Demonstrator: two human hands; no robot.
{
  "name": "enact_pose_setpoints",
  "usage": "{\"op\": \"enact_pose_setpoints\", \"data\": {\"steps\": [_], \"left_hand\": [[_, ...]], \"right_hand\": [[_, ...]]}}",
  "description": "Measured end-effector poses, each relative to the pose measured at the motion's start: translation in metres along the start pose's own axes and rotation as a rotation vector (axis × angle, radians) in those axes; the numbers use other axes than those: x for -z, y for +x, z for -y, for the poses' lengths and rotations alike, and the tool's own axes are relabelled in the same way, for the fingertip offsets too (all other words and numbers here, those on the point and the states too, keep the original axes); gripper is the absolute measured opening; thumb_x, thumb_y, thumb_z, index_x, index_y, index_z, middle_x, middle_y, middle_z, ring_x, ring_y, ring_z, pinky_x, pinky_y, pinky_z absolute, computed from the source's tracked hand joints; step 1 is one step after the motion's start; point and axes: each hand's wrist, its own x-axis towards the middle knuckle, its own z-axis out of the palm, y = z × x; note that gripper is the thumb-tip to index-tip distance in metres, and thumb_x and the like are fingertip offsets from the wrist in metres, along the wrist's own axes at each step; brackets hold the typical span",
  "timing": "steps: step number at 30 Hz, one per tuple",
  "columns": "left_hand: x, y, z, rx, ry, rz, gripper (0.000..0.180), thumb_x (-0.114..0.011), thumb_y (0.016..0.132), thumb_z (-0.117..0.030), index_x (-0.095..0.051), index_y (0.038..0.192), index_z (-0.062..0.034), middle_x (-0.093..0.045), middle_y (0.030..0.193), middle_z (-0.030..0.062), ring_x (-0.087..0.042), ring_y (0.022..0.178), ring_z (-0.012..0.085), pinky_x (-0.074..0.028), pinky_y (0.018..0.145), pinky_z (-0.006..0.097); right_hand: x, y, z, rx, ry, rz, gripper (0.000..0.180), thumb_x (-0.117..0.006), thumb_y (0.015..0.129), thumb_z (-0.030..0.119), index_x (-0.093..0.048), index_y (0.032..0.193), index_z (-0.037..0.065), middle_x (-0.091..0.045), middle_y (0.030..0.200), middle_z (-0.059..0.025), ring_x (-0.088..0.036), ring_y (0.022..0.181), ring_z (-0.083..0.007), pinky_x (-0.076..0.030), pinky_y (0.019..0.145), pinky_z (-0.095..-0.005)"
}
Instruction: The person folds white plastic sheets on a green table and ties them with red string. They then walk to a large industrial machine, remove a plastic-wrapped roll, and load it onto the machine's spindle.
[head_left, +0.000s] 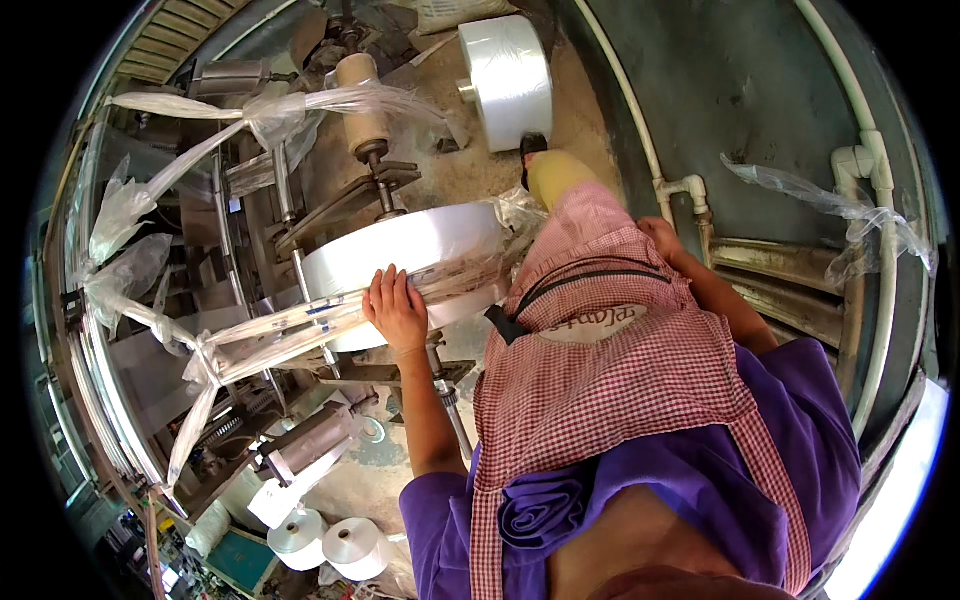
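My left hand (396,310) lies with its fingers stretched out on a gathered band of clear plastic film (300,335). Under the band is a large white film roll (400,235), mounted on a metal shaft (383,190) of the machine. The band crosses the roll and runs left to a knot (205,362) tied among other film strips. My right hand (660,236) is at the right side of my checked apron (600,370), close to a wall pipe. Its fingers are small and partly hidden, so their closing cannot be made out.
Another big film roll (515,85) stands on the floor beyond my foot. A brown core (362,105) sits on the shaft. Two white spools (355,548) are at the lower left. Pale pipes (880,250) run along the right wall, with loose film (850,215) hanging from one.
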Motion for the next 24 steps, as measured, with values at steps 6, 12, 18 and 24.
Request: {"op": "enact_pose_setpoints", "data": {"steps": [6,12,18,24], "left_hand": [[0.001,0.0,-0.004,0.03,-0.02,0.002,0.022,-0.054,0.08,-0.014,-0.06,0.101,-0.0113,-0.057,0.114,0.0004,-0.046,0.115,0.0215,-0.024,0.101,0.04],[0.004,0.003,-0.005,0.016,-0.02,0.015,0.021,-0.054,0.081,-0.015,-0.061,0.1,-0.0109,-0.058,0.112,0.0007,-0.047,0.114,0.0211,-0.025,0.1,0.04],[0.003,0.002,-0.003,0.006,-0.023,0.016,0.022,-0.054,0.08,-0.015,-0.061,0.1,-0.0111,-0.058,0.112,0.0002,-0.047,0.114,0.0211,-0.025,0.1,0.041],[0.002,0.003,-0.003,0.008,-0.017,-0.001,0.021,-0.054,0.081,-0.014,-0.06,0.1,-0.0111,-0.058,0.112,0.0001,-0.047,0.114,0.0212,-0.026,0.1,0.04]], "right_hand": [[0.013,0.012,0.027,0.041,-0.275,0.036,0.039,-0.037,0.086,0.029,-0.06,0.088,-0.003,-0.057,0.088,-0.0255,-0.053,0.085,-0.041,-0.042,0.075,-0.0409],[0.002,-0.011,0.013,-0.099,-0.197,0.032,0.034,-0.039,0.085,0.024,-0.06,0.087,-0.003,-0.058,0.089,-0.0244,-0.053,0.086,-0.0406,-0.042,0.077,-0.0405],[-0.015,-0.027,-0.031,-0.115,-0.161,0.069,0.029,-0.044,0.086,0.022,-0.06,0.087,-0.003,-0.058,0.089,-0.0238,-0.054,0.086,-0.0393,-0.043,0.074,-0.0416],[-0.031,-0.004,-0.019,-0.136,-0.366,0.356,0.032,-0.048,0.086,0.028,-0.061,0.1,0.003,-0.059,0.101,-0.0193,-0.057,0.091,-0.0331,-0.045,0.078,-0.0396]]}}
